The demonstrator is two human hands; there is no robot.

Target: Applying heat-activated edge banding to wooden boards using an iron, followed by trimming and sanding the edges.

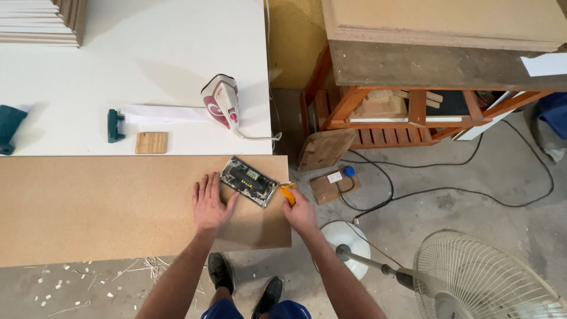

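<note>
Both forearms reach up from the bottom edge toward the board (pixel 118 207), a long slab of tan particleboard with a fine speckled grain and square-cut edges. Left hand (pixel 209 204) lies palm-down on the board, fingers (pixel 204 184) spread flat and slightly apart, thumb touching the lower left edge of the trimmer (pixel 248 182). That trimmer is a flat rectangular tool with a shiny metal frame and dark insides with green and yellow marks; it lies at an angle on the board, near its right end. Right hand (pixel 300 214) sits at the board's right edge, fingers curled and pinching a small orange knife (pixel 287 192), whose tip lies just beside the trimmer's right corner.

Beyond the board, a smooth white table (pixel 136 59) carries a white and maroon iron (pixel 222 101) with a cord, a small square wood block (pixel 151 142), a dark teal clamp (pixel 114 126) touching a white strip (pixel 165 113), and a stack of thin panels (pixel 38 22) at the far left corner.

Right of the board, a concrete floor holds black cables (pixel 449 192), a wooden socket block (pixel 331 184), an orange wooden frame (pixel 413 109) and a white fan (pixel 490 277). Below the board, dark shoes (pixel 221 272) stand among white chips.
</note>
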